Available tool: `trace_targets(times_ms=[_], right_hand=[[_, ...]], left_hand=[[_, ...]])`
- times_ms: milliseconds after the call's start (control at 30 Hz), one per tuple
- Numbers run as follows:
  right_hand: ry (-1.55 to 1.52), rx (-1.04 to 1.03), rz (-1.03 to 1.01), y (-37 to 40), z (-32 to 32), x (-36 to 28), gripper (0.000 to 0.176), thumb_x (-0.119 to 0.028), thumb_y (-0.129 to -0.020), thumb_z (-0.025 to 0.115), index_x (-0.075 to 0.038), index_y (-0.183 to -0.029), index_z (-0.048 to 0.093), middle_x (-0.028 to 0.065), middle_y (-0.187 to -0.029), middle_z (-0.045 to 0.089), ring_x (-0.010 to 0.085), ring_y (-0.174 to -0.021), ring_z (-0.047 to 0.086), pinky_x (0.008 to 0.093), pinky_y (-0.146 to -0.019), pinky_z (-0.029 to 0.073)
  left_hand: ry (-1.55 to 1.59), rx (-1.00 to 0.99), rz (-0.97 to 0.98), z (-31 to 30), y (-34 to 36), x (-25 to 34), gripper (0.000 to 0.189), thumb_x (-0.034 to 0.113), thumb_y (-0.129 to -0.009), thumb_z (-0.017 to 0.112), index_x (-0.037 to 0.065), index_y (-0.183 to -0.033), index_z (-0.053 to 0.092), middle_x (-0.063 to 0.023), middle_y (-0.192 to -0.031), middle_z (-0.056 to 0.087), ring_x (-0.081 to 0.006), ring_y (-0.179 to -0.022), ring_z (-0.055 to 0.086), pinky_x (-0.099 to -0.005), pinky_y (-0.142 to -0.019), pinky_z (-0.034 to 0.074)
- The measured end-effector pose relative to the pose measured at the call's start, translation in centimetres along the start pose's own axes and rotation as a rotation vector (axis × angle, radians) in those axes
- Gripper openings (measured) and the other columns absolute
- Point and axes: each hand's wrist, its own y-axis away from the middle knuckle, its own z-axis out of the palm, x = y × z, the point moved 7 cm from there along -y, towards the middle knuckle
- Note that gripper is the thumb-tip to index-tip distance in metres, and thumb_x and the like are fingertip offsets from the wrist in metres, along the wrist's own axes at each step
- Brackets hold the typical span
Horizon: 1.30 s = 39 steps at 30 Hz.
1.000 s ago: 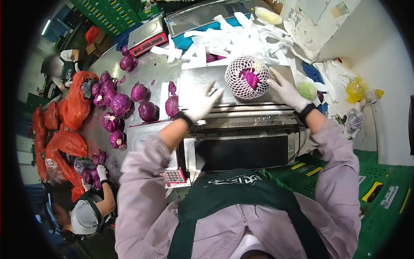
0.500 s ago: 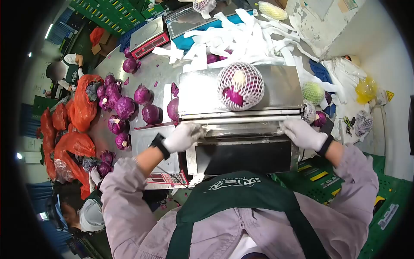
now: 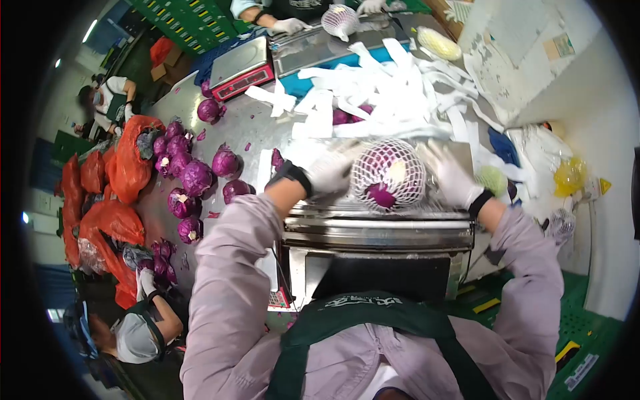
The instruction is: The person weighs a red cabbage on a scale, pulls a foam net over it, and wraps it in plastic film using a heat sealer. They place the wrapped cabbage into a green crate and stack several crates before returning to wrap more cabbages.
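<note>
A red cabbage (image 3: 389, 183) in a white foam net sits on the metal top of a film-wrapping machine (image 3: 380, 237). Glossy clear film shows around the cabbage and along the machine's front edge. At the cabbage's left side is my gloved left hand (image 3: 330, 170), its fingers blurred by motion. My gloved right hand (image 3: 453, 177) lies to the right of the cabbage with fingers stretched out and apart. Whether either hand still has film under its fingers cannot be made out.
White foam nets (image 3: 393, 87) are heaped behind the machine. Loose red cabbages (image 3: 197, 177) and orange net sacks (image 3: 130, 167) lie at left. A red scale (image 3: 243, 70) stands at the back. Another person's hand (image 3: 290, 26) is beyond it. Green crates (image 3: 520, 310) stand at lower right.
Both my hands have moved from the machine's front bar forward to either side of the netted cabbage. The view has shifted, and a person's hands have appeared at the top.
</note>
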Motion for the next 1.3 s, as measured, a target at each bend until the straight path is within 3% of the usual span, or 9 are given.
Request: trace_targets(times_ms=[133,233,267,367,567,667,933,1000,1300], right_hand=[[-0.315,0.104,0.117,-0.5,1.2,-2.4,0.090,-0.026,-0.065,0.080,-0.004,-0.140,0.036,0.0183,-0.144,0.035,0.0377,-0.138,0.023,0.0497,-0.111,0.023],[-0.959,-0.104,0.181,0.9,-2.5,-5.8,0.092,-0.033,-0.063,0.085,0.001,-0.135,0.041,0.0146,-0.134,0.049,0.0305,-0.127,0.042,0.0399,-0.108,0.031],[-1.082,-0.222,0.263,2.3,-2.7,-7.6,0.090,-0.033,-0.064,0.085,0.001,-0.134,0.042,0.0133,-0.131,0.052,0.0286,-0.123,0.047,0.0372,-0.107,0.034],[-1.275,-0.302,0.270,6.5,-2.2,-12.9,0.052,-0.032,-0.090,0.061,0.002,-0.127,0.048,0.0151,-0.115,0.062,0.0259,-0.106,0.060,0.0345,-0.096,0.045],[-2.003,-0.562,0.689,17.0,2.1,-23.4,0.093,-0.067,-0.092,0.009,0.010,-0.133,0.041,0.0303,-0.122,0.055,0.0386,-0.116,0.055,0.0455,-0.095,0.046],[-1.628,-0.371,0.823,18.0,1.9,-26.9,0.053,-0.038,-0.099,0.042,0.009,-0.120,0.056,0.0234,-0.105,0.066,0.0296,-0.098,0.067,0.0348,-0.080,0.055],[-1.402,0.502,0.970,19.1,3.7,-26.7,0.032,-0.023,-0.099,0.045,0.005,-0.099,0.061,0.0113,-0.085,0.066,0.0168,-0.076,0.067,0.0246,-0.063,0.055],[-1.314,0.607,0.913,18.8,2.8,-26.6,0.033,-0.024,-0.099,0.045,0.004,-0.097,0.061,0.0105,-0.077,0.065,0.0158,-0.069,0.066,0.0240,-0.059,0.054],[-2.016,0.403,1.364,29.7,17.3,-22.6,0.020,-0.019,-0.095,0.054,0.000,-0.090,0.059,0.0040,-0.074,0.060,0.0135,-0.064,0.057,0.0233,-0.057,0.047]], left_hand=[[0.001,-0.016,-0.074,4.7,1.6,-1.2,0.072,0.032,-0.078,0.069,0.006,-0.138,0.038,-0.0162,-0.137,0.045,-0.0279,-0.127,0.042,-0.0403,-0.107,0.032],[0.703,-0.441,-0.351,-0.5,5.3,5.0,0.068,0.028,-0.076,0.076,0.003,-0.132,0.047,-0.0143,-0.129,0.055,-0.0226,-0.115,0.053,-0.0349,-0.102,0.040],[1.025,-0.193,-0.266,0.8,7.4,5.3,0.061,0.026,-0.077,0.075,0.002,-0.128,0.052,-0.0134,-0.124,0.059,-0.0224,-0.109,0.056,-0.0350,-0.100,0.041],[1.435,-0.522,-0.492,0.9,14.4,10.3,0.045,0.042,-0.095,0.049,0.000,-0.102,0.064,-0.0095,-0.087,0.067,-0.0163,-0.083,0.063,-0.0307,-0.085,0.048],[2.306,-0.476,-1.160,5.2,30.1,13.7,0.068,0.046,-0.094,0.031,-0.011,-0.128,0.046,-0.0274,-0.120,0.057,-0.0368,-0.113,0.057,-0.0449,-0.101,0.043],[2.448,-0.310,-1.096,5.6,34.6,14.7,0.065,0.042,-0.093,0.031,-0.011,-0.127,0.047,-0.0291,-0.128,0.051,-0.0371,-0.120,0.052,-0.0467,-0.105,0.039],[2.411,-0.001,-0.961,3.7,40.0,13.5,0.065,0.048,-0.095,0.042,-0.006,-0.130,0.044,-0.0242,-0.130,0.051,-0.0342,-0.120,0.052,-0.0447,-0.104,0.040],[1.784,-0.017,-0.950,3.5,39.1,13.3,0.051,0.041,-0.096,0.048,-0.005,-0.119,0.053,-0.0167,-0.104,0.065,-0.0220,-0.091,0.066,-0.0316,-0.082,0.052],[1.761,0.159,-1.646,13.6,47.6,7.5,0.024,0.024,-0.095,0.050,0.011,-0.075,0.053,0.0080,-0.051,0.035,-0.0049,-0.038,0.025,-0.0219,-0.036,0.023]])
